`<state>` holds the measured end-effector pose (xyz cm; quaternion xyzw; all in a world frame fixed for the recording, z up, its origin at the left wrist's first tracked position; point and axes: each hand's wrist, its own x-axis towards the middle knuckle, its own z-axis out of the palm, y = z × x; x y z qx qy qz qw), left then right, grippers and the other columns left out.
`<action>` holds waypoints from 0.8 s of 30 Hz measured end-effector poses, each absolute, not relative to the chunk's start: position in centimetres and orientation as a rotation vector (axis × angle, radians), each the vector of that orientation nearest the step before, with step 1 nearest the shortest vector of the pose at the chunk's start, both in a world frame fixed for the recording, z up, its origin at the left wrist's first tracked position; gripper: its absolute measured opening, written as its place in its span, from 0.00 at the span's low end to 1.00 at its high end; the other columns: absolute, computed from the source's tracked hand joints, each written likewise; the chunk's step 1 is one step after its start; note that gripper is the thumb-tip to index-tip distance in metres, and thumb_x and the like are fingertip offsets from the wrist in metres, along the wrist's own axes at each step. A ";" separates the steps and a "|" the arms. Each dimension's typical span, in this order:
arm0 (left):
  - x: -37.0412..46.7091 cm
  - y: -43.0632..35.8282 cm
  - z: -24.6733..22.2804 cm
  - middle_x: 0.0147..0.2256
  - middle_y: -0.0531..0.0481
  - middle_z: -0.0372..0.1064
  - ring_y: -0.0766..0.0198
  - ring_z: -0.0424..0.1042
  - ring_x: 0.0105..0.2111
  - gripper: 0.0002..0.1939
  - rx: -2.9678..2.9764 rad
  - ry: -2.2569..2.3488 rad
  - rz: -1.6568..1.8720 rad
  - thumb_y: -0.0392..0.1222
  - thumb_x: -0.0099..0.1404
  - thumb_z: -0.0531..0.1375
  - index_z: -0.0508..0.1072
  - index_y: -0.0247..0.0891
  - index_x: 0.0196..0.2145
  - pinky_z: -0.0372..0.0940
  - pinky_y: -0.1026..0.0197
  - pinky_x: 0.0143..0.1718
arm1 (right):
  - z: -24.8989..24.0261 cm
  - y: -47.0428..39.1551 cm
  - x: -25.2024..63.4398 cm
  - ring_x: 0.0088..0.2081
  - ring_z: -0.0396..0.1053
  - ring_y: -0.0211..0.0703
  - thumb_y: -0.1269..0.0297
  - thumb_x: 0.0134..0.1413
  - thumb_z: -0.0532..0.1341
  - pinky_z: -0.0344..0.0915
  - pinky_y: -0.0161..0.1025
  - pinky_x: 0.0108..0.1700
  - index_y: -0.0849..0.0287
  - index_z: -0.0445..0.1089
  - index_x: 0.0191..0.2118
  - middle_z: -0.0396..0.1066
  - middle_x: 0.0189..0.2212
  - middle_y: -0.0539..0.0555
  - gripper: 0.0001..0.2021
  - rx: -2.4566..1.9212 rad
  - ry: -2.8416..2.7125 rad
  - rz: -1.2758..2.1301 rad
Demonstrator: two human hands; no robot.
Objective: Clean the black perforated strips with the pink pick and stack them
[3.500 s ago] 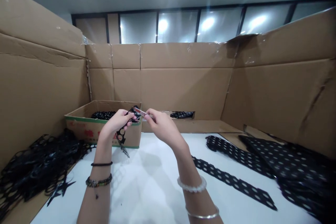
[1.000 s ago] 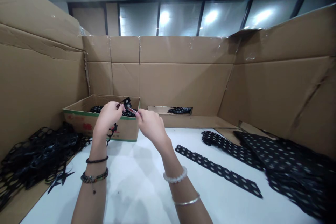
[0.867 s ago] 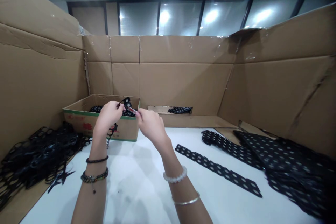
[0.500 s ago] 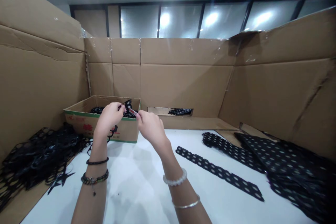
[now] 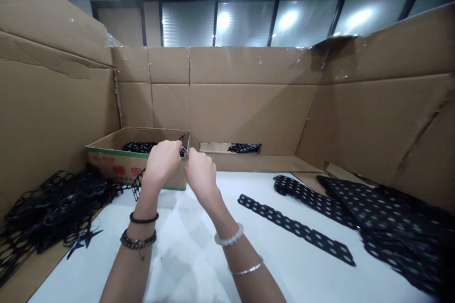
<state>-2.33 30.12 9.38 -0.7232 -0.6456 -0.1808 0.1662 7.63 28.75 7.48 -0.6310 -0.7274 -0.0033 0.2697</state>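
Note:
Both my hands meet in front of the cardboard box (image 5: 103, 163), near its right front corner. My left hand (image 5: 162, 163) is closed in a pinch on a black perforated strip (image 5: 138, 184); part of it hangs below the wrist, before the box. My right hand (image 5: 202, 170) grips a slim tool (image 5: 184, 150) with a shiny, reddish body, whose kind I cannot make out. Its tip lies between the fingers of the two hands, largely hidden. Inside the box are black pieces with white dots (image 5: 138, 147).
A tangled heap of black perforated scraps (image 5: 53, 210) lies at left. On the white table (image 5: 192, 255), right of my hands, rests a dotted black strip (image 5: 295, 228). Further right are a curled strip (image 5: 305, 199) and a dotted black pile (image 5: 387, 218). Cardboard walls (image 5: 249, 109) surround the table.
My left hand has moved right, close against my right hand. The tool now shows less between them. The hanging part of the strip has shifted left and sits clear of the hand.

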 end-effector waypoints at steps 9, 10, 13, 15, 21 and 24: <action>-1.0 29.7 9.5 0.33 0.40 0.74 0.55 0.73 0.35 0.15 -2.110 -1.783 -0.514 0.38 0.65 0.46 0.72 0.36 0.35 0.59 0.61 0.31 | 7.7 28.9 7.7 0.39 0.72 0.49 0.71 0.62 0.45 0.63 0.38 0.35 0.62 0.66 0.42 0.73 0.36 0.62 0.13 -1.701 -1.942 0.034; -1.3 29.9 9.5 0.34 0.41 0.74 0.55 0.73 0.35 0.15 -2.112 -1.799 -0.562 0.38 0.66 0.45 0.72 0.36 0.36 0.59 0.61 0.31 | 7.7 28.9 8.0 0.39 0.72 0.50 0.69 0.63 0.45 0.63 0.38 0.35 0.61 0.67 0.42 0.73 0.36 0.62 0.14 -1.691 -1.941 0.025; -2.9 31.0 9.2 0.37 0.42 0.74 0.55 0.72 0.37 0.17 -2.110 -1.867 -0.782 0.42 0.67 0.44 0.72 0.39 0.37 0.59 0.62 0.33 | 8.0 29.1 9.2 0.39 0.72 0.50 0.65 0.64 0.45 0.62 0.39 0.35 0.59 0.68 0.40 0.73 0.35 0.60 0.15 -1.694 -1.901 -0.018; -4.0 32.0 8.9 0.38 0.44 0.74 0.56 0.72 0.38 0.18 -2.162 -1.899 -0.886 0.44 0.68 0.44 0.72 0.40 0.37 0.59 0.62 0.35 | 8.3 29.1 10.1 0.40 0.72 0.50 0.63 0.63 0.46 0.62 0.39 0.35 0.58 0.69 0.38 0.73 0.36 0.59 0.15 -1.722 -1.875 -0.006; -4.6 33.2 8.2 0.41 0.43 0.74 0.56 0.71 0.42 0.18 -2.199 -1.948 -0.939 0.46 0.67 0.45 0.74 0.41 0.39 0.60 0.61 0.38 | 8.4 29.5 11.7 0.42 0.71 0.50 0.62 0.62 0.48 0.61 0.39 0.36 0.56 0.72 0.38 0.74 0.37 0.58 0.15 -1.749 -1.839 0.045; -3.5 32.5 8.5 0.42 0.43 0.74 0.54 0.71 0.43 0.18 -2.153 -1.958 -0.933 0.46 0.67 0.45 0.73 0.42 0.40 0.59 0.61 0.37 | 8.2 30.1 12.1 0.42 0.71 0.50 0.62 0.62 0.48 0.61 0.39 0.36 0.55 0.72 0.39 0.74 0.38 0.58 0.15 -1.761 -1.816 0.047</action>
